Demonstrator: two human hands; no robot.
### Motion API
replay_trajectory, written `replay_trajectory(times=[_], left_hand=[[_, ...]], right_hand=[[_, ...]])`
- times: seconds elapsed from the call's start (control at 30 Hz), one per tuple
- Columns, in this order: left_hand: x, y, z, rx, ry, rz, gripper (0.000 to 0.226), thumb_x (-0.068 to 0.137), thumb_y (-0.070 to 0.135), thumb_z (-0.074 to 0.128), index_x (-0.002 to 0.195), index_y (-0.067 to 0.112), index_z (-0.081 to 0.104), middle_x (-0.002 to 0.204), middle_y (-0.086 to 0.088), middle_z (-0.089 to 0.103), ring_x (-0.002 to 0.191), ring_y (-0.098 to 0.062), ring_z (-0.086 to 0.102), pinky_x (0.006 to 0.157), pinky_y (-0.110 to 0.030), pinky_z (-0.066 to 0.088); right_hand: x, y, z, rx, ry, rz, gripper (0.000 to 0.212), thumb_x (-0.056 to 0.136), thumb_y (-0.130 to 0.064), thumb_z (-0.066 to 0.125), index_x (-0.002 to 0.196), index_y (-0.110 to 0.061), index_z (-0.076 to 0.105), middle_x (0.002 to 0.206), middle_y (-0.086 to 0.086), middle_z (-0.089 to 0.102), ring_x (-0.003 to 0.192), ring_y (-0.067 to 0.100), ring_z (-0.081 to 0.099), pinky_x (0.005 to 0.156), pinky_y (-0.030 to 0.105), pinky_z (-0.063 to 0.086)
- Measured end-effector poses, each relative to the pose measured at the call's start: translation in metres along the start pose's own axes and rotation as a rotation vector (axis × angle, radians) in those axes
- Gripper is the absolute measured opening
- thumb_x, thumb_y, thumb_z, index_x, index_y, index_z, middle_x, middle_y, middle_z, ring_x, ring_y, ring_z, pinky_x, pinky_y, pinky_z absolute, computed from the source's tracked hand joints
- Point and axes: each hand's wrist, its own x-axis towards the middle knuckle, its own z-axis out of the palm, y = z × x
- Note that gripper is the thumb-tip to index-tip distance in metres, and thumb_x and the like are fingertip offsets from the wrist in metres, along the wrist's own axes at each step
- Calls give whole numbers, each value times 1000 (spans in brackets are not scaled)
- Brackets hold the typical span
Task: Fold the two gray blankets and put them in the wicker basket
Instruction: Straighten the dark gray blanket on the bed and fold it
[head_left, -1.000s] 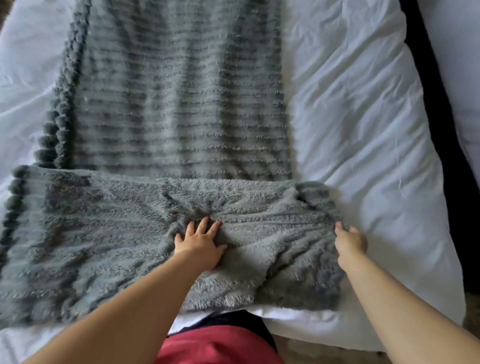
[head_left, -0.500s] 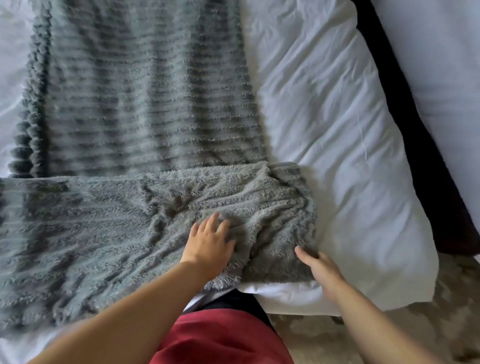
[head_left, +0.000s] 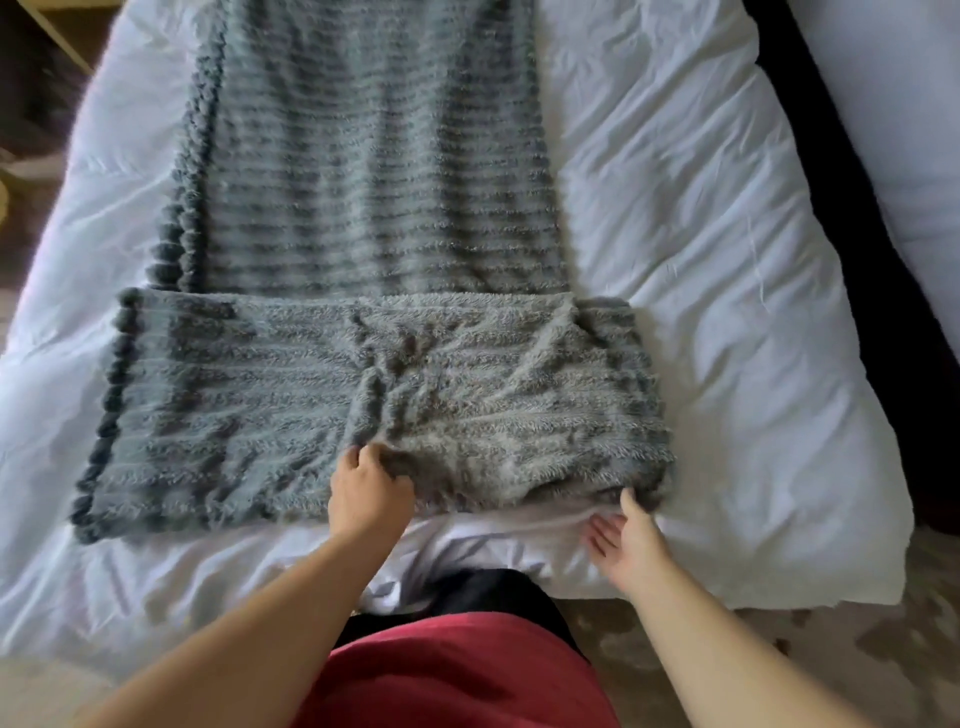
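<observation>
Blanket (head_left: 467, 405) edge, pinched in the left grip (head_left: 369, 488), should lift evenly once the wide-open right grip (head_left: 631, 540), seemingly tucked just beneath, takes the corner.

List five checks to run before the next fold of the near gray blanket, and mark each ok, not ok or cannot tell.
1. Left hand grips the near blanket at its front edge: ok.
2. Right hand has a hold on the right corner: not ok; it lies open beside it on the white duvet.
3. Near blanket lies smooth: not ok; creases run through its middle.
4. Near blanket is clear of the far blanket: cannot tell; their edges meet.
5. Wicker basket is within reach: cannot tell; not in view.
</observation>
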Motion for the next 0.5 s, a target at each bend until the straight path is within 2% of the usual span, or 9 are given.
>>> replay_trajectory(times=[0.07,0.13,0.17,0.2,0.27,0.37,0.4,0.47,0.5], left_hand=[[-2,-29,-12,-201,57,-311,47,83,20,57,128,9,47,130,-17,44,113,-35,49,97,-41,43],[1,-58,-23,-429,84,-630,50,84,28,61,126,4,45,112,-18,54,98,-35,54,86,-39,48],[2,-70,-26,-618,71,-748,54,85,31,63,128,2,45,106,-16,56,95,-34,55,83,-39,48],[4,-83,-27,-858,43,-816,59,87,34,64,132,3,44,111,-16,56,101,-34,55,85,-40,48],[13,-102,-32,-1258,-3,-854,65,90,38,62,142,10,36,139,-18,44,124,-34,47,99,-45,44],[42,-122,-46,-1508,52,-792,59,91,42,58,141,17,40,148,-15,37,132,-30,42,106,-46,38],[51,-127,-51,-1553,60,-777,55,91,44,58,137,17,46,146,-15,39,127,-28,45,105,-44,39],[67,-134,-56,-1647,54,-799,40,88,49,60,114,17,59,135,-11,49,105,-24,55,96,-41,44],[75,-136,-58,-1688,50,-819,35,88,50,60,104,19,60,128,-8,54,96,-23,57,93,-41,46]], right_hand=[[-2,14,5,30,-170,56,60,91,-52,52,127,-4,45,117,16,56,121,28,52,102,40,40],[-3,18,13,83,-239,59,71,88,-53,56,139,-7,38,135,17,49,131,30,45,109,43,34],[-2,19,19,111,-251,45,72,88,-52,58,143,-10,35,140,16,45,133,30,42,111,44,32],[-4,19,26,130,-251,20,73,87,-51,59,144,-12,34,142,15,43,134,30,41,112,44,31],[-4,15,38,178,-237,-51,66,87,-46,61,139,-11,39,140,12,44,133,30,41,110,42,32],[-5,5,48,215,-214,-159,51,87,-43,63,125,-14,46,128,11,51,115,30,52,102,42,40],[-5,1,49,223,-226,-166,54,86,-45,64,126,-13,47,127,12,52,109,32,54,101,45,42],[0,-6,52,231,-277,-130,58,85,-51,62,127,-12,49,123,18,55,108,38,54,102,54,40],[2,-10,57,225,-298,-109,56,86,-53,59,121,-10,52,117,19,57,106,40,55,101,59,39]])
